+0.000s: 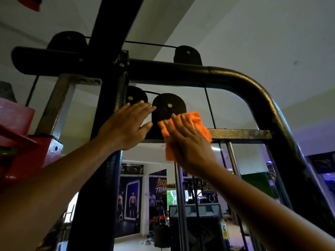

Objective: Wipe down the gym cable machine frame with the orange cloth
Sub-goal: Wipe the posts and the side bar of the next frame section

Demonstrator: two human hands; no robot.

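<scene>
I look up at the black cable machine frame (235, 78), whose top tube curves down on the right. My right hand (188, 142) presses the orange cloth (192, 122) flat, fingers straight, against the lower edge of a black pulley plate (168, 105) and the horizontal crossbar (241, 134). My left hand (126, 125) lies flat with straight fingers on the black upright post (107, 124), its fingertips reaching the pulley plate. Part of the cloth is hidden under my right hand.
Thin cables (210, 109) run down from the top pulleys. Chrome guide rods (233, 160) drop below the crossbar toward the weight stack (195, 214). A red machine part (29, 151) juts in at the left. Posters (129, 196) hang on the far wall.
</scene>
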